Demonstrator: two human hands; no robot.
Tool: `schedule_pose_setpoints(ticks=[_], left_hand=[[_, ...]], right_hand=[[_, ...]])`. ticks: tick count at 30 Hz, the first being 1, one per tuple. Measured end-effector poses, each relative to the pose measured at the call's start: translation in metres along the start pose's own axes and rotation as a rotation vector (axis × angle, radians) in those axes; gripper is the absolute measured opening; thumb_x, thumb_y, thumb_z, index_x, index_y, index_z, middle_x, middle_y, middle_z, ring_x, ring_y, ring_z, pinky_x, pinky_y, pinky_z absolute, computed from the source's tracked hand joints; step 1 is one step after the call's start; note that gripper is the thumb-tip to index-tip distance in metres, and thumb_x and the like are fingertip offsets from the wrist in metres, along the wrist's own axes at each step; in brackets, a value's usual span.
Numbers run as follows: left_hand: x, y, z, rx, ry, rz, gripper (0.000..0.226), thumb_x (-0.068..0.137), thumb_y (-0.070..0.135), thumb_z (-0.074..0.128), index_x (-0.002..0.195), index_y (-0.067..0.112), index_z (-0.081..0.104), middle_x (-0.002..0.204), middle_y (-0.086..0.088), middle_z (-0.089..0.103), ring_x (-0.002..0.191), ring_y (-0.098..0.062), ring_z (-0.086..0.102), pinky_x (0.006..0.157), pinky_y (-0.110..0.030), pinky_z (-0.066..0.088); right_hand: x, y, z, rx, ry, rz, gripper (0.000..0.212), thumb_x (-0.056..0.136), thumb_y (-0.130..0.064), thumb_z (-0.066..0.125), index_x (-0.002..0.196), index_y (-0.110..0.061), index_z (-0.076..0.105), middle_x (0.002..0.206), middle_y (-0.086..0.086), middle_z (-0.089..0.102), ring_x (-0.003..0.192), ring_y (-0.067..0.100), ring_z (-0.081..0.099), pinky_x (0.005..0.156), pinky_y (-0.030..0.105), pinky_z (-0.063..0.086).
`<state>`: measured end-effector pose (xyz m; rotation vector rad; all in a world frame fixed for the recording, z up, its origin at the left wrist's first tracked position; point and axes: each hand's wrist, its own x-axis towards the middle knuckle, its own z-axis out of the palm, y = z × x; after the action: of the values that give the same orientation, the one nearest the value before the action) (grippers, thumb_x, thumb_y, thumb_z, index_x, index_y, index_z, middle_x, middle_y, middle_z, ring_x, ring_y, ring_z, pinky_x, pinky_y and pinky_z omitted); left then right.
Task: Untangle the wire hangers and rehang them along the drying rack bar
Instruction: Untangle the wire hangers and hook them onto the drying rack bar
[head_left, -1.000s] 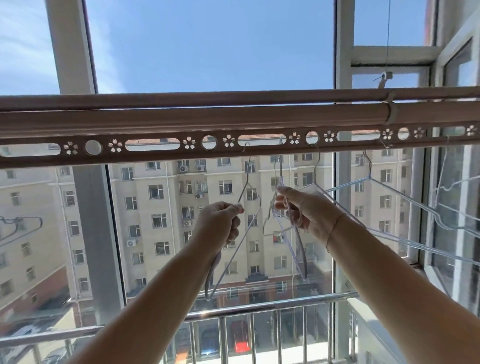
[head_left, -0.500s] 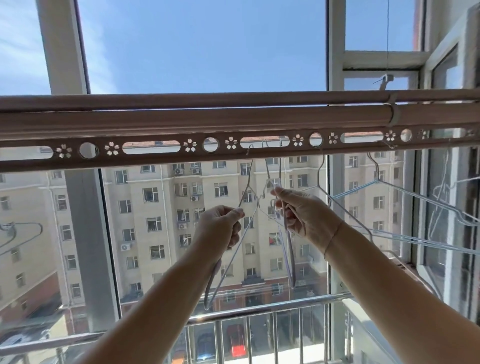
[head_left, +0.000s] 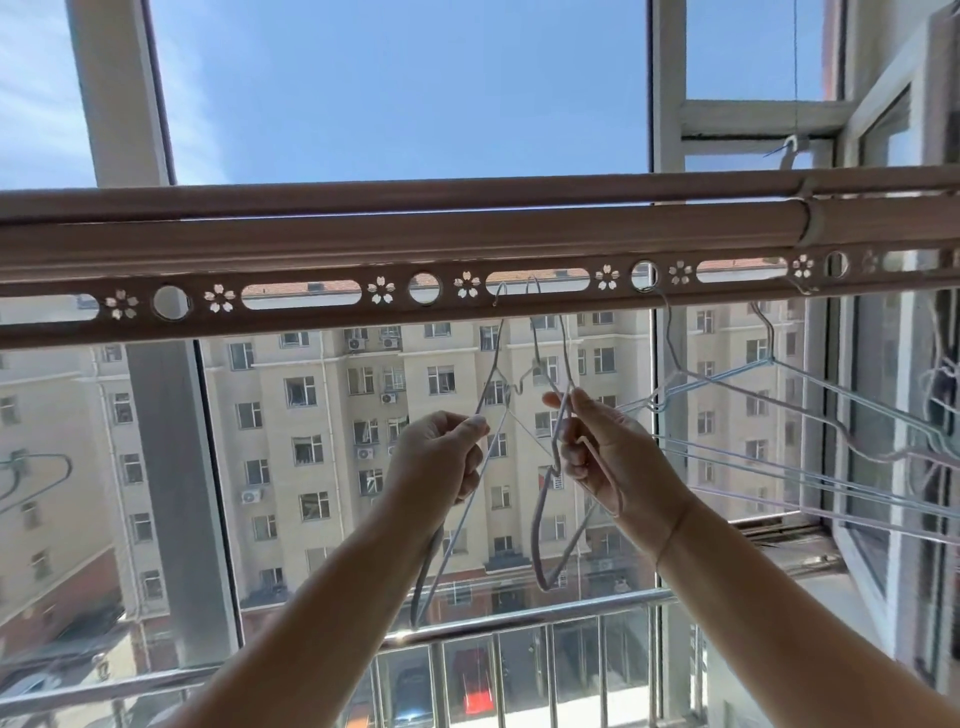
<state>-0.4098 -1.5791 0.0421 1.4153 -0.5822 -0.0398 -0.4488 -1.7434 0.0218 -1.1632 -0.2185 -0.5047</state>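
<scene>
Since a second ago the lavender hanger (head_left: 533, 540) has come up. Its hook now shows beside the other hook against a long slot of the perforated strip (head_left: 332, 322), at 12 o'clock from the hands.

Both forearms reach up from 6 o'clock. The left hand (head_left: 441, 457) has its fingers clenched round the shoulder wire of a pale wire hanger (head_left: 494, 358). The right hand (head_left: 608, 457) pinches the lavender hanger's wire between thumb and fingers. Their wires overlap between the two hands, and both bodies trail down toward 6 o'clock.

At 3 o'clock a bunch of hung hangers (head_left: 771, 358) fans out toward the open window sash, its nearest ends just beside the right hand. All are thin, bent wire, whitish to pale blue.

The drying rack bar (head_left: 363, 239) runs from 9 to 3 o'clock, brownish, with flower cut-outs in the strip beneath. Beyond it is a steel railing (head_left: 519, 618) at 6 o'clock. Farther off stand a beige apartment block (head_left: 322, 441) and blue sky.
</scene>
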Motion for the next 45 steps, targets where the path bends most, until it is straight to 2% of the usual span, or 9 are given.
schedule_pose_setpoints(ticks=[5, 9, 11, 17, 20, 25, 35, 40, 45], left_hand=[[-0.003, 0.001, 0.002, -0.002, 0.007, 0.027, 0.019, 0.094, 0.006, 0.048, 0.076, 0.004, 0.052, 0.032, 0.006, 0.038, 0.026, -0.005, 0.029, 0.03, -0.01, 0.021], [-0.004, 0.003, 0.001, 0.002, 0.018, 0.049, 0.016, 0.094, 0.007, 0.049, 0.079, 0.003, 0.053, 0.033, 0.006, 0.039, 0.027, -0.004, 0.03, 0.03, -0.011, 0.023], [-0.005, 0.003, 0.0, 0.008, 0.023, 0.058, 0.016, 0.094, 0.008, 0.049, 0.079, 0.004, 0.053, 0.034, 0.007, 0.039, 0.028, -0.004, 0.031, 0.03, -0.012, 0.023], [-0.007, 0.004, -0.001, -0.01, 0.009, 0.019, 0.017, 0.094, 0.007, 0.049, 0.078, 0.003, 0.052, 0.034, 0.006, 0.039, 0.026, -0.005, 0.03, 0.03, -0.011, 0.022], [-0.007, 0.002, -0.002, -0.027, 0.014, 0.005, 0.016, 0.094, 0.006, 0.049, 0.079, 0.001, 0.053, 0.035, 0.006, 0.039, 0.027, -0.006, 0.03, 0.031, -0.01, 0.022], [-0.007, -0.001, -0.004, -0.054, 0.022, -0.011, 0.015, 0.093, 0.005, 0.049, 0.079, 0.001, 0.054, 0.039, 0.001, 0.038, 0.027, -0.007, 0.029, 0.031, -0.009, 0.021], [-0.012, -0.011, -0.008, -0.088, 0.005, -0.014, 0.014, 0.093, 0.008, 0.049, 0.083, 0.001, 0.056, 0.042, 0.0, 0.038, 0.028, -0.008, 0.031, 0.032, -0.01, 0.022], [-0.014, -0.012, -0.011, -0.104, 0.0, -0.008, 0.015, 0.094, 0.009, 0.047, 0.086, 0.0, 0.055, 0.044, -0.001, 0.036, 0.029, -0.009, 0.031, 0.033, -0.009, 0.021], [-0.007, -0.007, -0.008, -0.068, 0.012, -0.003, 0.017, 0.095, 0.011, 0.045, 0.085, 0.002, 0.055, 0.049, -0.003, 0.036, 0.03, -0.009, 0.03, 0.033, -0.011, 0.02]], right_hand=[[0.001, -0.003, 0.0, -0.042, -0.011, -0.019, 0.021, 0.09, -0.019, 0.053, 0.101, -0.005, 0.063, 0.06, 0.0, 0.05, 0.045, 0.005, 0.036, 0.042, 0.016, 0.027], [0.004, -0.014, 0.009, -0.119, -0.017, -0.035, 0.046, 0.073, -0.036, 0.065, 0.101, 0.0, 0.059, 0.056, -0.003, 0.045, 0.044, 0.005, 0.033, 0.043, 0.016, 0.025], [0.006, -0.018, 0.013, -0.16, 0.004, -0.036, 0.046, 0.069, -0.033, 0.069, 0.098, 0.0, 0.059, 0.056, -0.002, 0.046, 0.044, 0.005, 0.033, 0.043, 0.015, 0.026], [0.003, -0.017, 0.015, -0.215, 0.035, -0.054, 0.014, 0.086, -0.014, 0.06, 0.092, -0.005, 0.067, 0.059, 0.0, 0.054, 0.054, 0.011, 0.042, 0.05, 0.017, 0.037], [-0.001, -0.018, 0.016, -0.324, 0.038, -0.098, 0.013, 0.088, -0.01, 0.056, 0.093, -0.008, 0.068, 0.066, 0.003, 0.06, 0.058, 0.013, 0.046, 0.055, 0.021, 0.04], [-0.016, -0.018, 0.019, -0.488, 0.022, -0.142, 0.015, 0.089, -0.007, 0.054, 0.096, -0.009, 0.067, 0.067, 0.004, 0.062, 0.055, 0.009, 0.052, 0.057, 0.016, 0.046], [-0.025, -0.011, 0.012, -0.337, -0.028, -0.036, 0.02, 0.089, -0.021, 0.054, 0.097, -0.005, 0.063, 0.065, 0.0, 0.056, 0.058, 0.01, 0.046, 0.06, 0.021, 0.039], [-0.028, -0.011, 0.008, -0.303, -0.05, 0.012, 0.044, 0.078, -0.035, 0.056, 0.106, -0.001, 0.06, 0.069, 0.003, 0.056, 0.059, 0.01, 0.045, 0.057, 0.019, 0.039], [-0.027, -0.005, 0.001, -0.202, -0.016, 0.013, 0.039, 0.092, -0.029, 0.048, 0.113, 0.002, 0.057, 0.075, 0.007, 0.058, 0.064, 0.012, 0.053, 0.057, 0.016, 0.047]])
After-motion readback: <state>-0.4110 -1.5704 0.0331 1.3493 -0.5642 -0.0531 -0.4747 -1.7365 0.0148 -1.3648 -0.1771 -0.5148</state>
